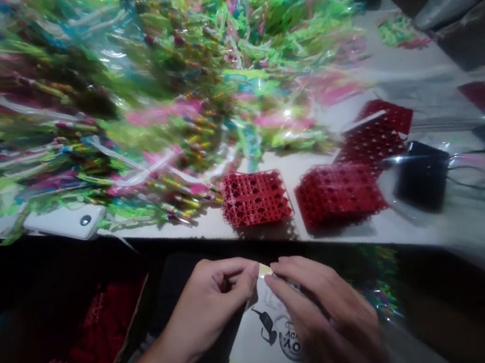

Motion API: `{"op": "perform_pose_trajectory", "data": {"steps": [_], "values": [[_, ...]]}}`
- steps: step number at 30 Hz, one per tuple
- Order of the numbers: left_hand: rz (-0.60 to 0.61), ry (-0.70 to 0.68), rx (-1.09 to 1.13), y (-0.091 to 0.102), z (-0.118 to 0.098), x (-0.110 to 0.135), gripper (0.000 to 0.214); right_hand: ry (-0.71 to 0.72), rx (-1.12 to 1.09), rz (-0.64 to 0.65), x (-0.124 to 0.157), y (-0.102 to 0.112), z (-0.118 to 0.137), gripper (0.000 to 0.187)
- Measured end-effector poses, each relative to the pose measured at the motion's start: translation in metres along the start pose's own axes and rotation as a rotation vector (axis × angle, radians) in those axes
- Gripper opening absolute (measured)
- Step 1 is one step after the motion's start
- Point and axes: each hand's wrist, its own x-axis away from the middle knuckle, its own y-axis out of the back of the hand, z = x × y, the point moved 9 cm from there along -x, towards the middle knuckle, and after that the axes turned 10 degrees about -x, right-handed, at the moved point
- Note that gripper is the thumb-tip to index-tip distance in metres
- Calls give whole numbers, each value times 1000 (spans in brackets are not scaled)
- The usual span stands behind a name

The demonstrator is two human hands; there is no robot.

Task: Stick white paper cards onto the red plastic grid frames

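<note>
My left hand (209,301) is curled in a pinch below the table edge, thumb against forefinger at the top edge of a clear printed packet (277,331). My right hand (318,310) lies over the same packet with fingers together, gripping its top edge beside the left thumb. The packet carries a dark logo and sits in my lap. Just beyond the hands, on the white table (403,225), stand two red lattice blocks (256,197) (338,193).
A big heap of neon green, pink and blue wrapped sticks (150,65) covers the table's left and middle. A white power bank (64,219) lies at the front edge. More red lattice pieces (377,133), a black box (422,174) with cables, and a carton of red parts (103,319) are near.
</note>
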Motion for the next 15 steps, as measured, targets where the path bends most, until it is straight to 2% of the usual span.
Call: {"op": "perform_pose_trajectory", "data": {"steps": [3,7,12,15], "values": [[-11,28,-4,1,7,-6,43,-37,-45,-36,-2,6,-5,28],[43,14,11,-4,8,-9,46,-116,115,-31,-9,2,-11,30],[109,23,-3,-17,11,-3,44,-85,144,-74,-13,-4,-10,16],[120,61,2,-20,18,-5,46,-82,104,-64,-7,-5,-13,16]]}}
